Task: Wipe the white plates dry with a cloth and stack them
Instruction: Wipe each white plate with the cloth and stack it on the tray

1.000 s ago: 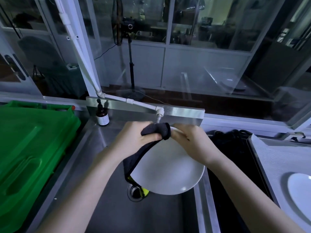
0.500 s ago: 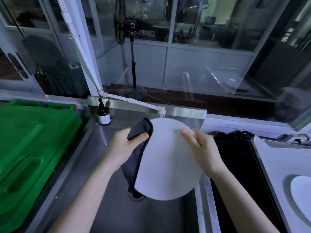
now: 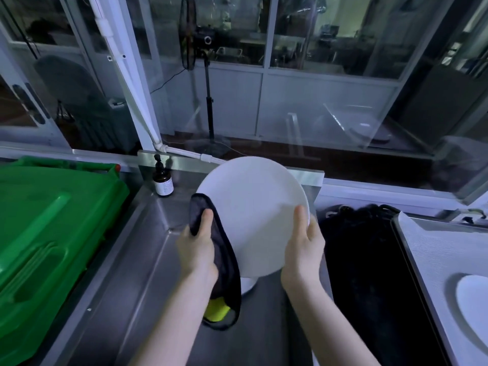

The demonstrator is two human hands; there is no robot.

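A white plate (image 3: 253,212) is held upright over the steel sink (image 3: 148,254), its face turned toward me. My left hand (image 3: 196,248) grips its left rim through a dark cloth (image 3: 224,257), thumb on top of the cloth. The cloth hangs down past the plate's lower edge. My right hand (image 3: 303,247) clasps the plate's right rim, thumb on the face. Another white plate (image 3: 248,285) peeks out just below the held one. A further white plate (image 3: 472,305) lies on the tray at the right.
A green plastic bin lid (image 3: 50,233) fills the left. A small brown bottle (image 3: 163,180) stands at the sink's back corner. A yellow object (image 3: 216,310) lies in the sink under the cloth. A dark basin (image 3: 367,273) sits between the sink and the right-hand tray (image 3: 433,260).
The plate has been tipped upright and lifted higher. My left hand with the cloth slid from the top rim down the left edge, and my right hand moved down the right rim.
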